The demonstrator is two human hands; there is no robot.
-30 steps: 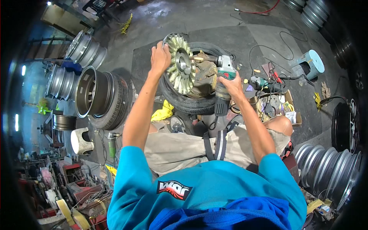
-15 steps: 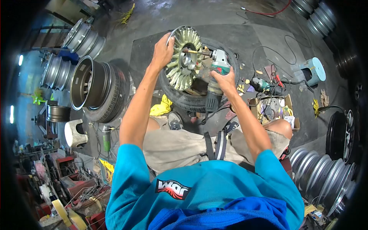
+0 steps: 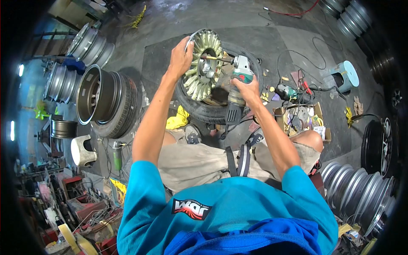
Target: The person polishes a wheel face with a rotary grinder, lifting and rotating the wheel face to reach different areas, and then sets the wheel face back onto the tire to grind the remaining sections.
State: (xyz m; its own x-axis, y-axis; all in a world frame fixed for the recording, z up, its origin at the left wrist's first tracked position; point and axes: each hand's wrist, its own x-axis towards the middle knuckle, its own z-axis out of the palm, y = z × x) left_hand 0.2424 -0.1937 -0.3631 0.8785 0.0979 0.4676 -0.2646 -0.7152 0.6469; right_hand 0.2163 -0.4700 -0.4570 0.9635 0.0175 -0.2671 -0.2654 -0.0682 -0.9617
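Observation:
My left hand [image 3: 181,58] is closed on the left rim edge of a multi-spoked wheel face [image 3: 198,83], which stands tilted above a black tire [image 3: 212,115] lying on the floor. In my right hand [image 3: 247,88] is a green and grey power tool [image 3: 235,104], its body pointing down toward me. A long rod-like bit [image 3: 219,58] reaches left from the tool's head to the wheel near its hub; whether the tip touches cannot be told. Brownish material shows inside the tire, partly hidden by the wheel.
Rims and a tire [image 3: 121,104] stand at the left beside a white stool [image 3: 83,151]. At the right are another grinder [image 3: 287,92], a cardboard box of discs [image 3: 326,132], a blue stool [image 3: 349,76] and stacked rims [image 3: 361,191]. A yellow cloth [image 3: 178,118] lies near my foot.
Over the last second the wheel has tilted and shifted slightly right and up. The power tool has moved left, bringing its bit across the wheel's hub area. Both hands keep their hold.

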